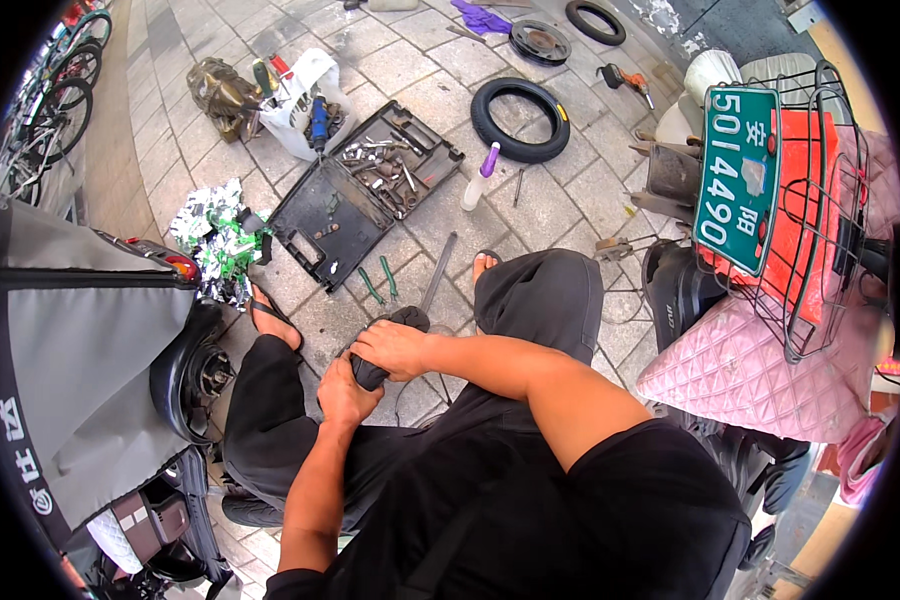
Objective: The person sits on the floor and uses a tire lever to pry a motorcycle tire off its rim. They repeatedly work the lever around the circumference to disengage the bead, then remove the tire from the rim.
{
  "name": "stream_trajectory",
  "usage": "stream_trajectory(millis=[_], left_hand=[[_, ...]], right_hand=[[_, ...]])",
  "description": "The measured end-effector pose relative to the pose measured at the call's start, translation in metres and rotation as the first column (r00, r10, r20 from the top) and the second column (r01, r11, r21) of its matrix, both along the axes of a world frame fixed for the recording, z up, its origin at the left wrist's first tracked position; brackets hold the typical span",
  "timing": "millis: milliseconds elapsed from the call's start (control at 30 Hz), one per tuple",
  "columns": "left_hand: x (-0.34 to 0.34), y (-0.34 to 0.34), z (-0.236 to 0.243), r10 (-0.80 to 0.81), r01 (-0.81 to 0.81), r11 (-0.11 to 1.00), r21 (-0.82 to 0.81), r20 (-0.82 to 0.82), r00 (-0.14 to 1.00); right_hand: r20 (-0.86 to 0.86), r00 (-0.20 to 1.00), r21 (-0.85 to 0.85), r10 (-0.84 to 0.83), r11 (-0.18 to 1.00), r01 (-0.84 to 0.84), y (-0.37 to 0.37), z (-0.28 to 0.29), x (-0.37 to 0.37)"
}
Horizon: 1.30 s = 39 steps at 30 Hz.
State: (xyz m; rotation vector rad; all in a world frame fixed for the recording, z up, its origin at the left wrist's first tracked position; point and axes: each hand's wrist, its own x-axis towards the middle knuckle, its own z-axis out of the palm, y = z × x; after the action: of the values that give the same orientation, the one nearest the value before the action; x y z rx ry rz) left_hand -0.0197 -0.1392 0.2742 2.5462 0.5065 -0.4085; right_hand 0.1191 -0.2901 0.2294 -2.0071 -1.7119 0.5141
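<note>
**On the paved ground: both hands on a black tool handle**

On the paving-stone floor (560, 215), a person squats between a grey-covered scooter (80, 350) at their left and a second scooter with a pink quilted cover (740, 370) and wire basket (820, 215) at their right.

Ahead lie a small black tyre (519, 119) and an open black tool case (362, 190) holding sockets and bits. A white bottle with a purple cap (479, 177) stands beside the tyre. Green-handled pliers (378, 284) lie just beyond the hands.

The black handle (385, 345) sits low between the knees, with a long metal bar (438, 270) running forward from that spot; whether bar and handle are one piece cannot be told.

The right hand (398, 347) lies over the handle's top, fingers wrapped and pressed together. The left hand (345, 393) closes on its lower end, fingers curled tight.

Judgement: done well, both hands stay stacked, the push runs straight along the handle, and the sandalled feet remain clear.
</note>
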Motion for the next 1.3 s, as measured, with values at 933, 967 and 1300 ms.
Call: stream_trajectory(millis=[933, 967, 1300], left_hand=[[0.0, 0.023, 0.008, 0.144, -0.145, 0.989, 0.021, 0.03, 0.989], [0.0, 0.021, 0.009, 0.15, -0.15, 0.988, 0.024, 0.014, 0.989], [0.001, 0.016, 0.033, 0.223, -0.227, 0.973, -0.043, -0.068, 0.972]], right_hand=[[-0.071, 0.975, -0.097, -0.21, 0.975, 0.203, -0.006, -0.021, 0.031], [-0.067, 0.973, -0.124, -0.219, 0.97, 0.209, -0.007, -0.021, 0.029], [0.064, 0.952, -0.502, -0.298, 0.815, 0.289, -0.014, 0.056, 0.018]])
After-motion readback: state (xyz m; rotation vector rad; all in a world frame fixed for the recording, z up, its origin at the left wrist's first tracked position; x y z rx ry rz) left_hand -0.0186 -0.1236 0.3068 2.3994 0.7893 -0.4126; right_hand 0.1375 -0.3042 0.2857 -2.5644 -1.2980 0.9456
